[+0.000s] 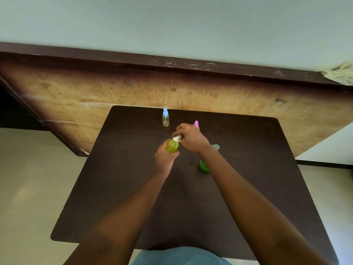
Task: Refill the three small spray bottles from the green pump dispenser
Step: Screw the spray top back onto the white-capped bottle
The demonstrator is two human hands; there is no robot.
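My left hand [165, 158] grips the spray bottle [172, 146]; right hand [191, 138] pinches its white cap [176, 139] (I'd twist squarely, bottle upright).

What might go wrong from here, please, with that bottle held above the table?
The filled bottle is tilted in the left hand while the right hand pinches its white spray top; if that is loose, liquid may spill onto the table. The right forearm crosses over the green pump dispenser and could knock it. The pink-capped bottle stands just behind the right hand and might be tipped.
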